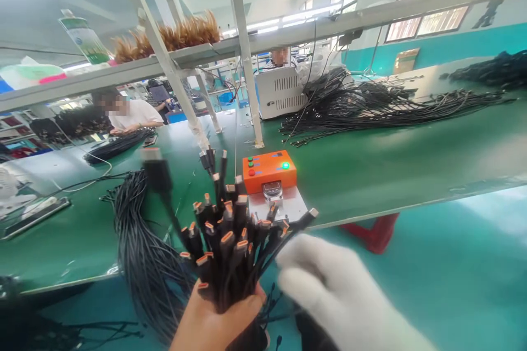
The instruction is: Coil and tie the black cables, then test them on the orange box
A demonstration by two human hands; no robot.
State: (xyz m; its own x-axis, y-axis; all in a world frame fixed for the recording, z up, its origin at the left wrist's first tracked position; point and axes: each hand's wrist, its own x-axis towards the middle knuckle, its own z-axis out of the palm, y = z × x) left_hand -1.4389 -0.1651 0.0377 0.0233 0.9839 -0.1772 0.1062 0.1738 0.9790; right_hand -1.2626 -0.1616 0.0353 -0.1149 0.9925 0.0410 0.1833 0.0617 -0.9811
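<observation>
My bare left hand is wrapped around a thick bundle of black USB cables, their plugs fanned upward. Many plugs show orange inside their metal ends. One plug leans out to the left, blurred. My right hand, in a white glove, is at the right side of the bundle with its fingers curled together. Another cable plug sticks out just above those fingertips. Whether the glove pinches a cable cannot be made out. Behind the bundle stands an orange tester box with a lit green light and a small metal fixture.
The green workbench carries a long heap of black cables and a white vented case. More cables hang over the front edge at left. Metal shelf posts rise from the bench. A person sits across.
</observation>
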